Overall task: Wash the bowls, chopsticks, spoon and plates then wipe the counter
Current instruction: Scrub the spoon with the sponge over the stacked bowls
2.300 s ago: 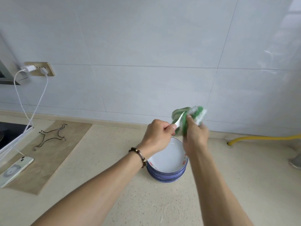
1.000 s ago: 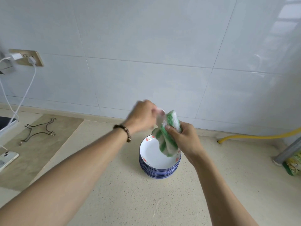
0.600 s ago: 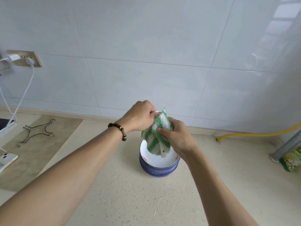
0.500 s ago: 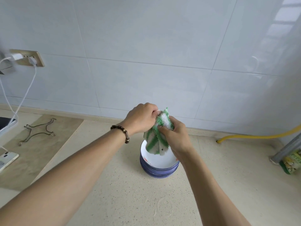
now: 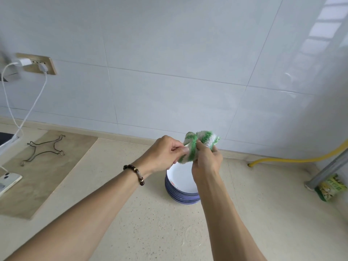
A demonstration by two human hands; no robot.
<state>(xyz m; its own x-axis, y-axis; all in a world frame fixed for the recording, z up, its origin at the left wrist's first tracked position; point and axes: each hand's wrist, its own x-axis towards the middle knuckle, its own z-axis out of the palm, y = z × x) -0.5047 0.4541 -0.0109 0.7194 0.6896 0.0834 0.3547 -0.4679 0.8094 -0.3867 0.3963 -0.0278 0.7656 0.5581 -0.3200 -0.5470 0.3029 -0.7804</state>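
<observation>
Left hand [image 5: 165,154] pinches a small, likely slippery white spoon handle [image 5: 185,149]; right hand [image 5: 206,161] grips the soft green-and-white striped cloth [image 5: 199,143] wrapped around it, above stacked fragile blue-rimmed white plates [image 5: 180,183].

One stack of plates [image 5: 180,187] (number unclear), one cloth [image 5: 199,144], one phone [image 5: 7,180], two hands.

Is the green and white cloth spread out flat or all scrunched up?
Scrunched up. The cloth is bunched in the right hand, above the stacked plates.
</observation>
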